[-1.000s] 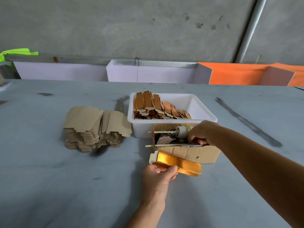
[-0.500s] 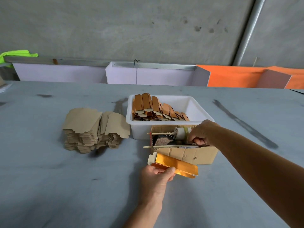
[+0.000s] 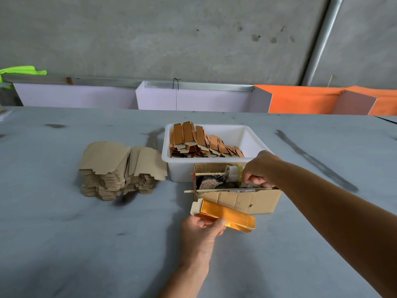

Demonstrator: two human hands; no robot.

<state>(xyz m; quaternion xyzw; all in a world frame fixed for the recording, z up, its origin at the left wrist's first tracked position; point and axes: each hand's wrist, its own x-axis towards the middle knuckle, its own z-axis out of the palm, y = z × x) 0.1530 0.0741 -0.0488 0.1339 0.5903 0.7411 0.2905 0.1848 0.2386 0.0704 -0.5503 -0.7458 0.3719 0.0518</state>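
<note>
Two hands over a grey table (image 3: 64,244). Left hand (image 3: 202,231) pinching a gold foil carton (image 3: 227,216) at its near-left end, thumb on top, long body jutting rightward from the fingers, white flap open just beyond them. Right hand (image 3: 260,168) curled inside an open cardboard box (image 3: 247,201), fingertips (image 3: 252,180) just beside a tape roll (image 3: 233,173); cannot tell whether gripping anything. Wooden stick (image 3: 206,191) along the box's near rim, below those fingers. White tub (image 3: 253,136) of folded cartons (image 3: 199,140) right behind the box. Stack of flat kraft blanks (image 3: 120,168) well left of both hands, open tabletop between. Concrete wall (image 3: 193,39) beyond, purple panels (image 3: 193,100) and orange panels (image 3: 305,100) at the far edge.
</note>
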